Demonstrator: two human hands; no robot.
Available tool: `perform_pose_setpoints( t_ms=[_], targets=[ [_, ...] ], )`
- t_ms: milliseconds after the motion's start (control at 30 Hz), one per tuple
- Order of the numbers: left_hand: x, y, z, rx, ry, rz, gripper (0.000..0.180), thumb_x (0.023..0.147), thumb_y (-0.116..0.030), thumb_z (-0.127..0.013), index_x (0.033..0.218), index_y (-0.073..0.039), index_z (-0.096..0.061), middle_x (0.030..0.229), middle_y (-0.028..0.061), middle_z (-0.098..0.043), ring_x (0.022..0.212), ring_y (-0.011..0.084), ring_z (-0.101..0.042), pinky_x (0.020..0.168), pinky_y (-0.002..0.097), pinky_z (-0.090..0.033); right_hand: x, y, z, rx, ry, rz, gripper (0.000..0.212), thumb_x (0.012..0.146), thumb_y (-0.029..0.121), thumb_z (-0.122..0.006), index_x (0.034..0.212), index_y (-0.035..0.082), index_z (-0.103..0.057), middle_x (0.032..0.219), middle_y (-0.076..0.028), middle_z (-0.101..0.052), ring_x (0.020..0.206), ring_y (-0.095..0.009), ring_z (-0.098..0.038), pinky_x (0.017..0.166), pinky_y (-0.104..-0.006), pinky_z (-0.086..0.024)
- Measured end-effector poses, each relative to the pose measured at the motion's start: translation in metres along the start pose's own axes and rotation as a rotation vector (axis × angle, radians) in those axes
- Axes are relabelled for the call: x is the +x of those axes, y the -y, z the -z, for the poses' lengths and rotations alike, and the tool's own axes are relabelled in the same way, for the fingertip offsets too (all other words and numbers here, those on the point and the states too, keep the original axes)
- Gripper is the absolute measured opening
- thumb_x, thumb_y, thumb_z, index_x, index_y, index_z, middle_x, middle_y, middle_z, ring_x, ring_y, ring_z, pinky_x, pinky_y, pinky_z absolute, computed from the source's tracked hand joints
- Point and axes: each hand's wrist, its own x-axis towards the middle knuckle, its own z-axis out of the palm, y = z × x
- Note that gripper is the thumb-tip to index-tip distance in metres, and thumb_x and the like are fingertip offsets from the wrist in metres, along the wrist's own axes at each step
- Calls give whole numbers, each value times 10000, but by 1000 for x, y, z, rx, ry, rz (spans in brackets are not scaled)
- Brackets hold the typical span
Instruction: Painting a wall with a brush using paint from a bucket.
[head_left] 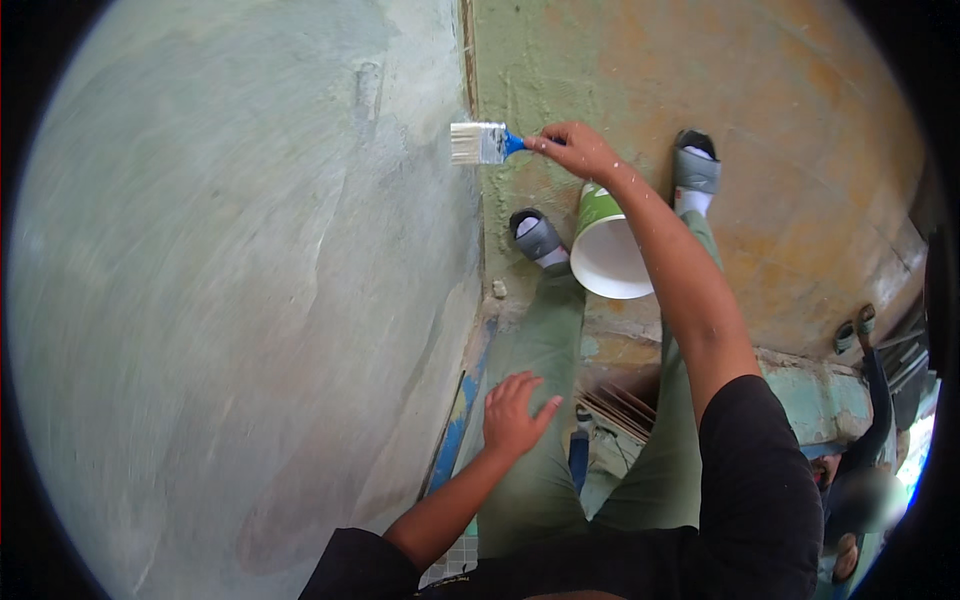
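My right hand (575, 150) is closed round the blue handle of a wide flat paintbrush (480, 143). Its pale bristles point left, at the edge of the grey-green wall (250, 280); whether they touch it I cannot tell. Below my right forearm, between my legs, stands a white and green bucket (598, 206), partly hidden by that arm. Only its pale inside shows, and any paint level is hard to make out. My left hand (511, 418) holds nothing, fingers apart, over my left leg in green trousers (540, 350).
The worn floor (780, 150) has green and orange patches. My feet, in grey slides (537, 235), flank the bucket. A ledge (730, 360) crosses behind me, with stacked thin boards (620, 408) below it. Another person (870, 440) is at the lower right, near dark long pieces (905, 360).
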Motion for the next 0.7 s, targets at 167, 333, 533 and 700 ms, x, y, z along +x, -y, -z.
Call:
perform_pose_setpoints(
  t_ms=[167, 333, 533, 700],
  targets=[
    [5, -2, 1, 110, 77, 41, 444, 792, -457, -693, 1062, -108, -647, 1205, 84, -587, 1187, 308, -505, 988, 446, -358, 48, -9, -27, 111, -13, 34, 650, 816, 655, -545, 701, 20, -628, 573, -143, -513, 549, -276, -467, 543, -400, -377],
    [16, -10, 7, 137, 140, 63, 470, 789, -487, -685, 1074, -115, -649, 1217, 68, -581, 1223, 299, -477, 1000, 451, -345, 74, -5, -45, -160, -188, -71, 661, 797, 684, -540, 756, 37, -671, 715, -148, -648, 684, -348, -617, 629, -414, -485],
    [22, -11, 11, 153, 176, 79, 490, 794, -509, -671, 1090, -120, -643, 1224, 64, -577, 1228, 301, -470, 1007, 459, -344, 73, -31, -43, -359, -321, -295, 474, 904, 485, -516, 821, 52, -692, 820, -175, -675, 786, -353, -655, 674, -443, -520],
    [29, -14, 15, 165, 181, 76, 492, 801, -518, -659, 1087, -117, -641, 1218, 70, -577, 1223, 306, -472, 1005, 458, -349, 48, 40, -50, -327, -306, -65, 405, 913, 448, -513, 821, 79, -653, 720, -153, -649, 701, -361, -635, 594, -473, -488]
  ],
)
